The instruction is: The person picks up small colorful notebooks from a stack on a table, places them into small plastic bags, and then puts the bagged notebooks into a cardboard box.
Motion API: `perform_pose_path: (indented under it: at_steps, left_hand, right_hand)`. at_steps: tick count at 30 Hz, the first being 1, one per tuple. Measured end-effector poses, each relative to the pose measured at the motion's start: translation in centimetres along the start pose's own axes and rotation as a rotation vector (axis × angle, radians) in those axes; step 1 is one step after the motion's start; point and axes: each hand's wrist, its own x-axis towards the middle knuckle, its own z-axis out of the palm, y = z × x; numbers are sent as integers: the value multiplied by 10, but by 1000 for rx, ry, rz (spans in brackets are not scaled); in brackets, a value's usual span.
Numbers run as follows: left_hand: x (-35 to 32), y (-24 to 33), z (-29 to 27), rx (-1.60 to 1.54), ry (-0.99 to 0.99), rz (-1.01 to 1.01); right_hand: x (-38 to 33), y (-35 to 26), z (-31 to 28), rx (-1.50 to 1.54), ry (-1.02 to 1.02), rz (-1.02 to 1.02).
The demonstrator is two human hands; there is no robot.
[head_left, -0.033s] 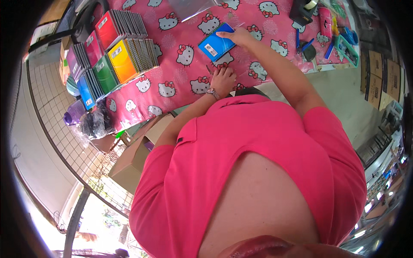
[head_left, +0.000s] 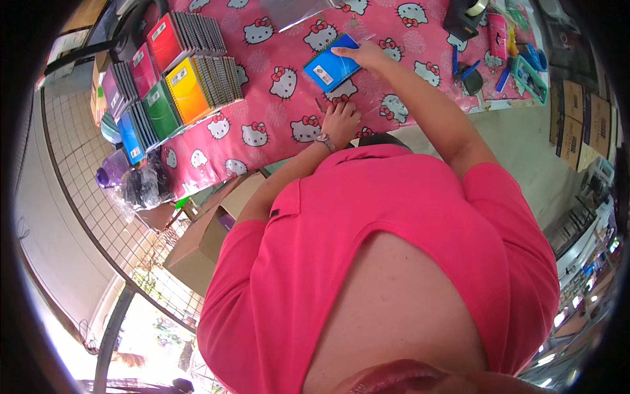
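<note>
A small blue spiral notebook [head_left: 326,71] with a white label rests on the pink cartoon-patterned tablecloth [head_left: 262,108]. Clear plastic shows along its right side. My right hand [head_left: 365,54] grips the notebook's upper right part, thumb on the cover and the other fingers hidden beneath. Nearer to me, my left hand [head_left: 342,123] rests on the cloth below the notebook, its fingers curled in. A thin dark object [head_left: 320,105] sticks out by the left fingers; its kind is too small to tell. A watch or bracelet circles the left wrist.
Stacked spiral notebooks in red [head_left: 167,43], yellow [head_left: 188,90], green [head_left: 161,108], purple and blue stand at the left. A tape dispenser [head_left: 462,20], blue pens [head_left: 504,79] and a green-rimmed tray [head_left: 530,79] lie at the far right. Clear plastic [head_left: 298,10] lies at the back.
</note>
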Motion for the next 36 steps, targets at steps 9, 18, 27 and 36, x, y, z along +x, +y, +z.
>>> perform_pose_path:
  at_steps: [9, 18, 27, 36]
  left_hand:
    - [5, 9, -57, -385, 77, -372]
    - [21, -39, -85, -402, 587, -609]
    - [43, 18, -47, 105, 144, -264]
    - [53, 20, -45, 56, 232, -314]
  right_hand:
    - [-36, -40, -13, -572, 402, -175]
    - [-60, -74, -43, -1121, -238, -810]
    - [3, -90, -37, -1012, -438, -800]
    - [75, -94, -9, -955, 149, -1079]
